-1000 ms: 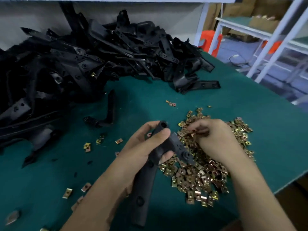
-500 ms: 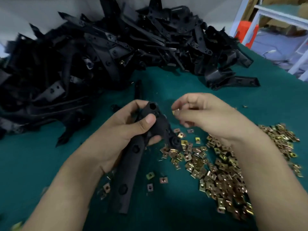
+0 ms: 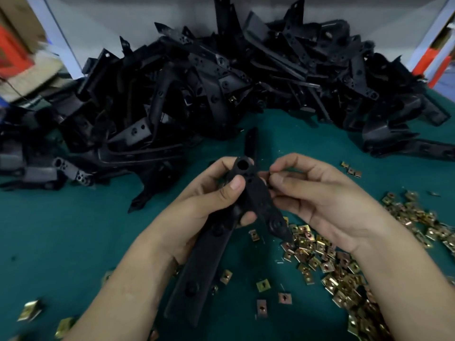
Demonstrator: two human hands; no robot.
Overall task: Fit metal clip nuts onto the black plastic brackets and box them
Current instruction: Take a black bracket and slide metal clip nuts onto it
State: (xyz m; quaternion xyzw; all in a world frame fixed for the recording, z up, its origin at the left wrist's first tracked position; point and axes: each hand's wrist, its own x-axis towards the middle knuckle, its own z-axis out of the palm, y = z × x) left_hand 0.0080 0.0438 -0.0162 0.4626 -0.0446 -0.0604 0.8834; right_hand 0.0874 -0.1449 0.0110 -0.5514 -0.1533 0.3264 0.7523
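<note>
Two hands meet mid-frame: your left hand [image 3: 204, 205] grips the black bracket [image 3: 197, 274] near its top end, your right hand [image 3: 320, 198] pinches what looks like a clip nut [image 3: 270, 174] against it. Loose clip nuts [image 3: 320, 254] lie lower right.

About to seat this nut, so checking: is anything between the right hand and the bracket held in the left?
Nothing visible. The right hand pinches the nut, only a sliver showing, right against the bracket's upper right edge. The left hand's thumb lies on the bracket's face, clear of that edge.
</note>
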